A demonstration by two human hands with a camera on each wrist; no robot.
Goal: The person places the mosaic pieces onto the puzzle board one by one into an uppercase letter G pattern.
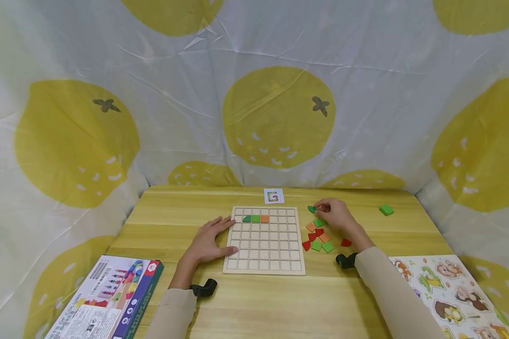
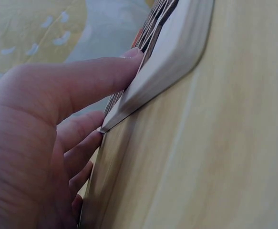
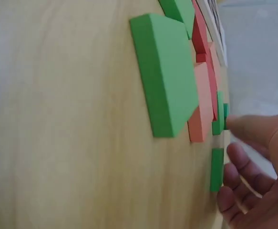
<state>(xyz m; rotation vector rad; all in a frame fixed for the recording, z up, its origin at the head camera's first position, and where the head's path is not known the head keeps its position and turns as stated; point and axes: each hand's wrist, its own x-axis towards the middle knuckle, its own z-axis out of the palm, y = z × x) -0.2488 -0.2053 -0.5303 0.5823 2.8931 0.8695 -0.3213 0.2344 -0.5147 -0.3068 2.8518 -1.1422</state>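
Observation:
A wooden grid board [image 1: 265, 267] lies on the table, with a dark green quarter-round tile [image 1: 247, 219], a light green square tile [image 1: 256, 219] and an orange square tile [image 1: 265, 219] in one row near its top. My left hand [image 1: 208, 241] rests at the board's left edge, its thumb and fingertips touching the rim. Beyond the board's right side, my right hand [image 1: 334, 214] pinches a dark green curved tile [image 1: 311, 208] between thumb and fingertips. Below that hand lie loose tiles, among them a light green square [image 1: 327, 246], an orange square [image 1: 324, 238] and a red curved piece [image 1: 307, 245].
A small pattern card [image 1: 274, 196] lies behind the board. One green tile [image 1: 386, 210] sits apart at the far right, and a red tile [image 1: 346, 242] lies by the right wrist. A toy box [image 1: 106, 296] stands front left; an animal sticker sheet [image 1: 445, 282] lies front right.

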